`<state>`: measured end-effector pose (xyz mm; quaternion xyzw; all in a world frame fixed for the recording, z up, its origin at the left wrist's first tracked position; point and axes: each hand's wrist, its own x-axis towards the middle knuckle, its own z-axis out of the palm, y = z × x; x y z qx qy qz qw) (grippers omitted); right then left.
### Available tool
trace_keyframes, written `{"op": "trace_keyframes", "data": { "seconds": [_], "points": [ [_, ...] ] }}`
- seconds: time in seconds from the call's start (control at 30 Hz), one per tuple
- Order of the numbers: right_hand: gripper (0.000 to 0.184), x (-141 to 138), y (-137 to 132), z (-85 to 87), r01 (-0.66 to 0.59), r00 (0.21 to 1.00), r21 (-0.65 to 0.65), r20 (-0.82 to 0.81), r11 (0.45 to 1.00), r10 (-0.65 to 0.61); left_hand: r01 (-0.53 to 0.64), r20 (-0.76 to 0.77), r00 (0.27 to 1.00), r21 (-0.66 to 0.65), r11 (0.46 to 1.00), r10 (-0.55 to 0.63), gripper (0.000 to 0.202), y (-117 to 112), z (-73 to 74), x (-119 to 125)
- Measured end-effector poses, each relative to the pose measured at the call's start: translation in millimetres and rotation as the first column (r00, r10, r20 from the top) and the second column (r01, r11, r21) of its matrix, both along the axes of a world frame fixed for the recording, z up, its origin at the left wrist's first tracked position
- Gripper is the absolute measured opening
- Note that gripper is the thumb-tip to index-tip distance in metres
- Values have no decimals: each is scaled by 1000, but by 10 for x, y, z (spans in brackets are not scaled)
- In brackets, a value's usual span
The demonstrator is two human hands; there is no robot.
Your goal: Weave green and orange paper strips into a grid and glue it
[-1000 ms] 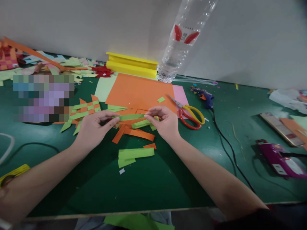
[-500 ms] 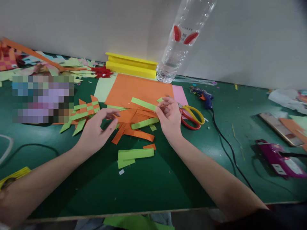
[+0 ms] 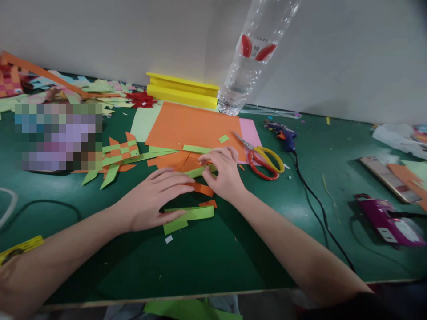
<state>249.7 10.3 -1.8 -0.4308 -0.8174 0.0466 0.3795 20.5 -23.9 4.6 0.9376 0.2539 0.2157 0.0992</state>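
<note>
My left hand (image 3: 155,201) is open over the middle of the table, fingers stretched to the right, with the thumb over a folded light-green paper strip (image 3: 202,213). Beside it, my right hand (image 3: 224,171) is curved and open, a gap showing between thumb and forefinger. Under its fingers lies the end of another green strip (image 3: 193,148). A further green strip (image 3: 196,172) passes just left of its thumb. Orange strips (image 3: 176,161) lie beneath and between both hands, partly hidden. To the left is a woven orange-and-green paper piece (image 3: 122,152) with pointed ends.
Scissors (image 3: 263,160) with red and yellow handles lie right of an orange sheet (image 3: 196,124). Behind stand a plastic bottle (image 3: 247,66) and folded yellow card (image 3: 182,94). A glue gun (image 3: 283,135) trails its cord rightward. Paper scraps (image 3: 73,91) pile at the back left.
My right hand has let go of the green strip and moved down and slightly left. The left hand has moved right and toward me, its fingers straightening.
</note>
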Motion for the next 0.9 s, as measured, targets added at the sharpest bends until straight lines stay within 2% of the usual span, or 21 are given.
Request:
{"op": "trace_keyframes", "data": {
  "seconds": [0.1,0.23,0.57,0.77,0.9],
  "points": [
    [25,-13,-6,-13,-49,997,-58,50,997,51,46,-45,998,17,999,-45,46,-18,-19,1],
    [24,-3,-3,-21,-20,998,-102,60,995,26,32,-81,996,-8,999,-32,53,-14,-39,-14],
    [29,14,16,-56,35,994,-129,107,991,-21,29,-95,995,-21,999,-31,32,15,-57,-25],
    [26,16,25,-14,55,998,-88,-35,995,-59,35,-125,992,14,999,-33,29,33,-76,-26],
    [26,40,47,-7,52,986,-127,-152,991,-71,17,-110,994,31,999,-13,27,32,-69,-17]
  ]
}}
